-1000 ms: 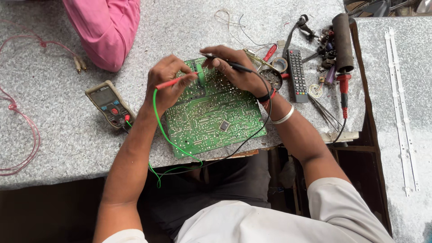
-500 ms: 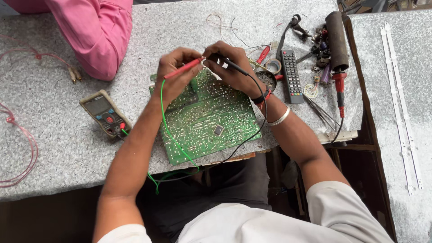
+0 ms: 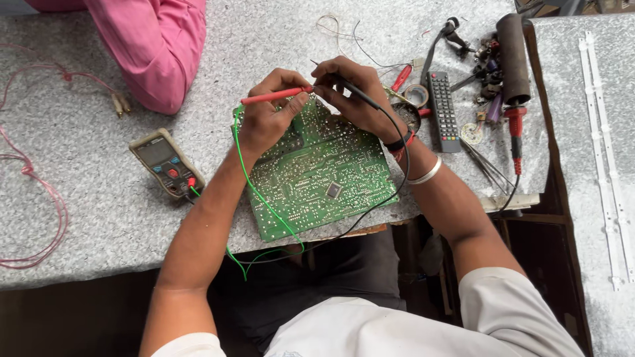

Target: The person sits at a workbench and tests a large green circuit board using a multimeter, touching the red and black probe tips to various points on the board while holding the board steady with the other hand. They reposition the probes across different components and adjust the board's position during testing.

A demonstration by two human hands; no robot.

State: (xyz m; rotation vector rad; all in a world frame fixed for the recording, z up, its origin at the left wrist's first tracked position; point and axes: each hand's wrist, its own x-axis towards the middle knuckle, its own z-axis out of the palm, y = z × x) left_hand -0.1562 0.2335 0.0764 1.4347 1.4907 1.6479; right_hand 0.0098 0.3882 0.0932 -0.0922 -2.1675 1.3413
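Observation:
A green circuit board [image 3: 317,175] lies solder side up on the grey speckled table [image 3: 92,198]. My left hand [image 3: 268,118] grips a red test probe [image 3: 274,96] with a green lead, tip pointing right over the board's far edge. My right hand [image 3: 354,92] holds a black test probe [image 3: 354,89] with a black lead, its tip close to the red one. Both leads run down off the table edge. A multimeter [image 3: 165,162] rests left of the board.
Another person's pink sleeve [image 3: 155,46] rests on the table at top left. A black remote [image 3: 444,111], tape roll, tools and a dark cylinder [image 3: 514,56] lie at the right. Pink wire [image 3: 40,198] loops at far left. White strips [image 3: 605,152] lie on the right bench.
My hands and both probes have held near the board's far edge, the probe tips drawing closer together. The view has shifted slightly; the board and meter stay put.

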